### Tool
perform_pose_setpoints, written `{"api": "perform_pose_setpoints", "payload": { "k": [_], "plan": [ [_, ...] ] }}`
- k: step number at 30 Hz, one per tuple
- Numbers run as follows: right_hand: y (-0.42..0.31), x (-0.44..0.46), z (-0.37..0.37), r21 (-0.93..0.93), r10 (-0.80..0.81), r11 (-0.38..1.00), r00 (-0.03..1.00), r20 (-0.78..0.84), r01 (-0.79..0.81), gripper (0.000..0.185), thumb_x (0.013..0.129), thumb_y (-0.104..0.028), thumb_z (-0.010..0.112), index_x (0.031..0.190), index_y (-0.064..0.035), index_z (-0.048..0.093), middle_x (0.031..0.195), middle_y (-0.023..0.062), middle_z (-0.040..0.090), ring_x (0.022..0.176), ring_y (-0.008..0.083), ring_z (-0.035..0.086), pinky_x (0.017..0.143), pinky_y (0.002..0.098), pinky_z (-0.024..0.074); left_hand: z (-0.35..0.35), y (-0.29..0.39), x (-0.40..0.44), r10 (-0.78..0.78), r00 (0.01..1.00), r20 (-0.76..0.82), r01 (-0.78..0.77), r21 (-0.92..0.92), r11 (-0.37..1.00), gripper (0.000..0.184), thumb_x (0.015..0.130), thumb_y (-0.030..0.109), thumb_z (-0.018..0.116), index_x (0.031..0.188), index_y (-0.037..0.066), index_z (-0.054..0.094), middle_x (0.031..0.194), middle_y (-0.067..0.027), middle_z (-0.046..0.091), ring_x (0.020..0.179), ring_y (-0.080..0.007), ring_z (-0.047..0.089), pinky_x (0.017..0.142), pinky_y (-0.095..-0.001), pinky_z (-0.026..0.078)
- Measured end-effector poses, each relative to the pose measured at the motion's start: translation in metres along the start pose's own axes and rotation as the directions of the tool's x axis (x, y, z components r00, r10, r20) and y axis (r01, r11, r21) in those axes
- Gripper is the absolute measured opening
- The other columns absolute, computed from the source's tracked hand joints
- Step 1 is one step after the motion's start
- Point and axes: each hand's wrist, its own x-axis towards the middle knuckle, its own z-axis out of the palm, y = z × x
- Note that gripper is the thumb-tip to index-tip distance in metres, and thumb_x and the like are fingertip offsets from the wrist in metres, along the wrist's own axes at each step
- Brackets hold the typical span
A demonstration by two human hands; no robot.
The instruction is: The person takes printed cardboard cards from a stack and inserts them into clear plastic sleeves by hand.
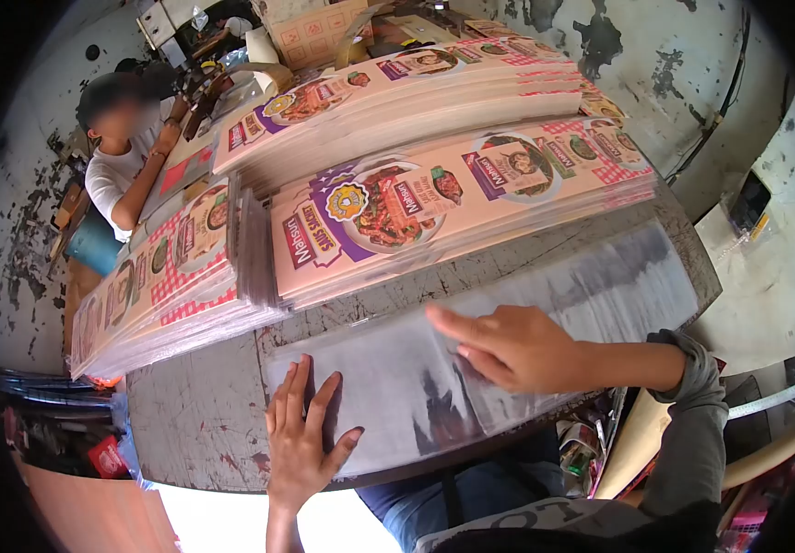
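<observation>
A stack of long clear plastic sleeves (388, 405) lies along the near edge of the grey worn table (194, 415). My left hand (305, 424) rests flat on the left end of the sleeves, fingers spread, holding nothing. Over the middle of the sleeves is my right hand (517, 346), its index finger stretched out to the left and the others partly curled. No held thing shows in it; whether the fingertip presses on the plastic I cannot tell. Just beyond lies a stack of printed food-packaging sheets (462, 198) marked Mahsuri.
A taller printed stack (397, 83) stands farther back, and a plastic-wrapped stack (167, 267) lies at the left. Another person (125, 147) sits at the far left side of the table. A cardboard box (319, 35) stands at the back; a phone (749, 201) lies at the right.
</observation>
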Motion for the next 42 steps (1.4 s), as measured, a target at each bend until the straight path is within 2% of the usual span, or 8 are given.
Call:
{"api": "perform_pose_setpoints", "payload": {
  "k": [1,8,16,21,24,26,29,42],
  "plan": [
    [0.000,-0.001,0.007,-0.050,-0.151,0.988,0.986,-0.070,0.148,0.073,0.078,-0.004,0.061,0.142,-0.0175,0.029,0.064,0.0048,0.051,0.051,0.0235,0.049,0.053,0.0332,0.0446,0.000,-0.001,0.001,0.012,1.000,-0.024,-0.012,0.015,1.000,0.059,0.082,0.044,0.058,0.128,0.008,0.048,0.142,-0.0216,0.030,0.128,-0.0382,0.032,0.101,-0.0491,0.025],
    [0.006,-0.007,0.032,-0.187,-0.326,0.934,0.940,-0.098,0.304,0.053,0.078,-0.004,0.063,0.123,-0.0316,0.056,0.058,-0.0016,0.035,0.048,0.0143,0.043,0.056,0.0248,0.0439,0.004,0.006,-0.004,-0.051,0.995,-0.085,0.052,0.017,0.998,0.057,0.083,0.042,0.058,0.127,0.007,0.048,0.139,-0.0179,0.037,0.128,-0.0361,0.035,0.103,-0.0496,0.026],
    [0.003,-0.003,0.029,-0.164,-0.382,0.916,0.921,-0.072,0.367,0.053,0.080,-0.003,0.060,0.124,-0.0319,0.055,0.057,-0.0029,0.032,0.047,0.0125,0.038,0.057,0.0238,0.0434,0.005,0.032,0.005,-0.286,0.957,-0.048,0.289,0.088,0.953,0.058,0.087,0.022,0.047,0.140,0.007,0.029,0.144,-0.0189,0.027,0.134,-0.0371,0.024,0.107,-0.0529,0.019],
    [0.008,-0.011,0.033,-0.196,-0.336,0.927,0.941,-0.050,0.321,0.047,0.081,-0.007,0.061,0.124,-0.0263,0.055,0.058,-0.0034,0.036,0.048,0.0132,0.041,0.058,0.0246,0.0441,0.012,0.035,0.020,-0.344,0.934,-0.095,0.346,0.001,0.938,0.056,0.089,0.027,0.046,0.140,0.009,0.031,0.146,-0.0190,0.024,0.136,-0.0381,0.018,0.108,-0.0552,0.013],
    [0.008,-0.016,0.031,-0.150,-0.206,0.969,0.977,-0.055,0.195,0.050,0.079,-0.009,0.063,0.122,-0.0333,0.055,0.059,-0.0033,0.039,0.049,0.0136,0.045,0.055,0.0262,0.0450,0.015,0.032,0.012,-0.379,0.921,-0.090,0.387,0.096,0.917,0.054,0.090,0.034,0.044,0.138,0.011,0.035,0.145,-0.0167,0.028,0.136,-0.0388,0.016,0.106,-0.0610,0.003],
    [0.006,-0.015,0.022,-0.033,-0.378,0.925,0.925,-0.038,0.377,0.076,0.073,-0.006,0.059,0.132,-0.0481,0.038,0.060,-0.0007,0.036,0.044,0.0140,0.037,0.046,0.0246,0.0377,0.015,0.033,0.011,-0.380,0.920,-0.100,0.391,0.128,0.912,0.054,0.090,0.034,0.044,0.138,0.012,0.035,0.145,-0.0162,0.028,0.136,-0.0385,0.016,0.106,-0.0611,0.003],
    [0.004,-0.015,0.024,-0.089,-0.484,0.872,0.875,-0.015,0.481,0.076,0.077,-0.004,0.058,0.129,-0.0548,0.037,0.060,-0.0012,0.035,0.044,0.0133,0.036,0.043,0.0232,0.0360,0.018,0.032,0.009,-0.365,0.924,-0.115,0.380,0.154,0.912,0.054,0.090,0.034,0.044,0.139,0.011,0.034,0.145,-0.0150,0.029,0.137,-0.0380,0.016,0.106,-0.0621,0.001],
    [0.005,-0.009,0.024,-0.176,-0.427,0.885,0.902,0.066,0.432,0.052,0.087,-0.010,0.053,0.134,-0.0287,0.045,0.059,-0.0006,0.036,0.041,0.0128,0.038,0.044,0.0252,0.0371,0.018,0.041,0.011,-0.387,0.897,-0.215,0.405,0.042,0.913,0.054,0.088,0.033,0.052,0.132,0.004,0.039,0.129,-0.0161,0.040,0.135,-0.0395,0.018,0.106,-0.0610,0.011]
  ]
}}
